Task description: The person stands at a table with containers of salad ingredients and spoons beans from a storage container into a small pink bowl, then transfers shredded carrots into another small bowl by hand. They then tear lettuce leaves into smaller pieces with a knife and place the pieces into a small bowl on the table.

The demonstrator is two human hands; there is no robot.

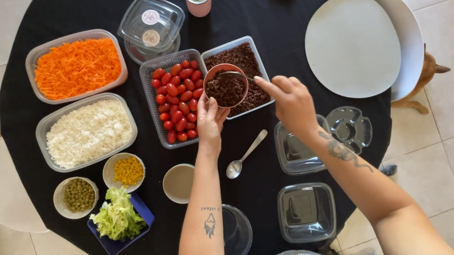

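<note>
Over the black round table (258, 15), left hand (211, 121) with fingers gripping a small pink bowl (225, 85) of dark grains above the grain tray (243, 53), right hand (290, 100) pinching a spoon (231, 75) dipped inside the bowl, cherry tomato tray (176, 99) just beside.

Lentil-filled small bowl (225, 85), spoon (231, 75) inside

Left hand (211, 121) holds a small round bowl (225, 85) of dark grains over the grain tray (244, 59); right hand (290, 100) dips a spoon (231, 75) into it; cherry tomatoes (176, 102) sit just beside, on the black tabletop (257, 9).
</note>
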